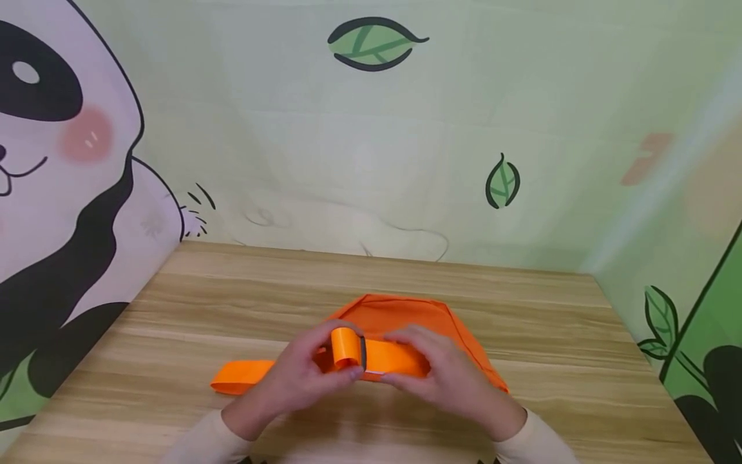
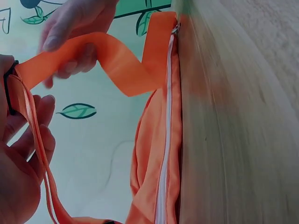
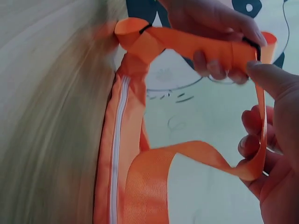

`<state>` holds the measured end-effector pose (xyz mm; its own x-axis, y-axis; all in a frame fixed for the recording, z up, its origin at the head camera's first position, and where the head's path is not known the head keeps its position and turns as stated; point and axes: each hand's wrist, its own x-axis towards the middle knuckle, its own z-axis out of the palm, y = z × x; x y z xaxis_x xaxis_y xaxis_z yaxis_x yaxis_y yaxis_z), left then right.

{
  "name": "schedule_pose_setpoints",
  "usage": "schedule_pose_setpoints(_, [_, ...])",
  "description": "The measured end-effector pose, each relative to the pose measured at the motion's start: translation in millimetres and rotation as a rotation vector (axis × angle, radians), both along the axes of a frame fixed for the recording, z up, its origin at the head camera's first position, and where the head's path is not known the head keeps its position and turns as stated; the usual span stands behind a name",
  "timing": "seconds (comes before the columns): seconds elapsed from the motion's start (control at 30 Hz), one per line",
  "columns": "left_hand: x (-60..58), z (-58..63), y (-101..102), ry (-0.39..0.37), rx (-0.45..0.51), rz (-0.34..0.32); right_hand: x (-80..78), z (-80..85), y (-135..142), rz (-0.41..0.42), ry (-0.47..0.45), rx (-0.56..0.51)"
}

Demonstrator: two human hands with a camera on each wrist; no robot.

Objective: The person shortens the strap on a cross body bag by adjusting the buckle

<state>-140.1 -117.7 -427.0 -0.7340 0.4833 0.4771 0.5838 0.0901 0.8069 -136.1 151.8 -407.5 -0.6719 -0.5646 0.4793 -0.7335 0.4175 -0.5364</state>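
Note:
An orange zippered bag (image 1: 408, 316), possibly a waist pack, rests on the table with its white zipper (image 3: 117, 149) visible in both wrist views. My left hand (image 1: 304, 370) pinches the orange webbing strap (image 1: 344, 345) beside a black slider buckle (image 1: 363, 353), where the strap doubles into a small loop. To the right of the buckle, my right hand (image 1: 452, 374) holds the strap between thumb and fingers. In the right wrist view, a strap length hangs from the buckle and curves past the right fingers (image 3: 252, 121) toward the bag.
Another looped strap section (image 1: 240, 376) lies left of my left hand on the wooden table (image 1: 191, 303). Behind the table stands a pale green backdrop (image 1: 278, 129) printed with leaves and a panda (image 1: 52, 167), which continues along the sides.

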Motion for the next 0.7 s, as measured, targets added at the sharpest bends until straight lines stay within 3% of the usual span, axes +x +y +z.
schedule_pose_setpoints(0.27, [-1.9, -0.2, -2, 0.031, 0.011, -0.003, -5.9, -5.4, 13, 0.046, 0.074, -0.051])
schedule_pose_setpoints(0.43, [0.2, 0.0, -5, -0.001, 0.047, -0.001, -8.6, -7.5, 15, 0.052, 0.056, -0.076])
schedule_pose_setpoints(0.7, [-3.6, -0.7, -8, -0.016, 0.013, -0.03, -12.2, -9.2, 15, 0.097, 0.142, -0.109])
